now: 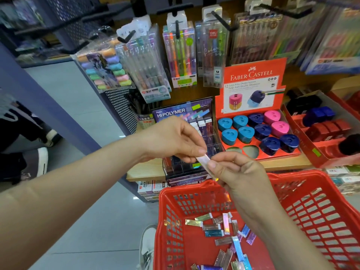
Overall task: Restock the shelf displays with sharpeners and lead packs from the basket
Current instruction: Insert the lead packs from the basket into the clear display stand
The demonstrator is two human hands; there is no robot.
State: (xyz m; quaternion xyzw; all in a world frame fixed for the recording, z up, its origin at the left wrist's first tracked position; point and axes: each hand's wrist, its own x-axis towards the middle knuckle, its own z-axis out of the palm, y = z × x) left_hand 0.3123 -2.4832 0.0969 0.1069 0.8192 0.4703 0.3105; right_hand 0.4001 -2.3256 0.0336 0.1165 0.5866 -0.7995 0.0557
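Both hands meet over the shelf edge on one slim silvery lead pack. My left hand pinches its upper end and my right hand pinches its lower end. Just behind them stands the dark Hi-Polymer lead display with white-capped packs in its slots. To its right, the red Faber-Castell sharpener tray holds blue, navy and pink sharpeners; two front holes are bare. Below, the red basket holds several shiny lead packs.
Pen and highlighter packs hang on black hooks above the shelf. More red trays with red and dark sharpeners sit at the right. Another person's legs and shoes are on the tiled floor at left. My shoe shows beside the basket.
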